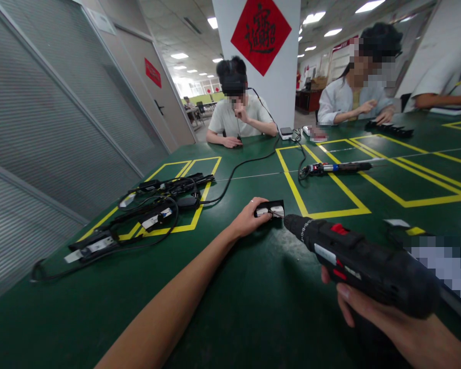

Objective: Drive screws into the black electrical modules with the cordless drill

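Note:
My right hand point(380, 312) grips a black cordless drill point(353, 256) with red switches, its chuck pointing left and away from me. Just beyond the chuck, my left hand point(249, 219) holds a small black rectangular part point(277, 208) with a whitish inner face against the green table point(223, 297). The thumb presses on the part's near side and the fingers wrap round its left end. The drill's tip is close to the part's right end; whether they touch I cannot tell.
Black cabled devices point(161, 205) lie at left within yellow tape outlines. A soldering-iron-like tool point(338, 167) lies at back right. Across the table sit one person point(240, 115) and another point(340, 100) near black parts point(390, 128). A dark cable point(249, 160) crosses the table.

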### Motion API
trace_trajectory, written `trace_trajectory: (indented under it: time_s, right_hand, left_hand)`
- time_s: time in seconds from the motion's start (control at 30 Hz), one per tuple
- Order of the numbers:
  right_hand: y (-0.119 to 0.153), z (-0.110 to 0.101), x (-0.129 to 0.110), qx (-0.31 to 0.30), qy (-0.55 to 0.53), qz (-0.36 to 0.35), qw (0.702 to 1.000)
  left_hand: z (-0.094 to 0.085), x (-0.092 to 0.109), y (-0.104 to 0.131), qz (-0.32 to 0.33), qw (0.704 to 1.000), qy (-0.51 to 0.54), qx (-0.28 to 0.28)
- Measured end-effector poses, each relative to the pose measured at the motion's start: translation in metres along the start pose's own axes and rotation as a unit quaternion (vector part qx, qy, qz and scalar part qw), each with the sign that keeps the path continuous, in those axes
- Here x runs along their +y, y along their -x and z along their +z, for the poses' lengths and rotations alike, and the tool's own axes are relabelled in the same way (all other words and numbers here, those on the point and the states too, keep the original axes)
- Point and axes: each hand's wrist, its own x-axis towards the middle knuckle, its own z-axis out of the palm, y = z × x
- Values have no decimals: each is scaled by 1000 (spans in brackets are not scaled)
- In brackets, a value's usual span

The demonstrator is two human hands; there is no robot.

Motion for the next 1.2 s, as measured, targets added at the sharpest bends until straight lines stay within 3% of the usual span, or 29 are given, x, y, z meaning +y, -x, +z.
trace_trajectory:
  time_s: [0.13,0.43,0.77,1.2]
  right_hand:
    - [1,0,2,16,-9,18,1000]
    - [1,0,6,-25,-18,40,999]
    - [5,8,-3,26,-22,62,997]
    - [0,3,-2,7,-4,2,1000]
  left_hand:
    - [1,-1,0,-5,1000,6,4]
    - [1,0,0,-4,1000,-1,0]
    - [2,-1,0,-8,1000,-10,-1]
    - [1,1,1,-22,1000,5,0]
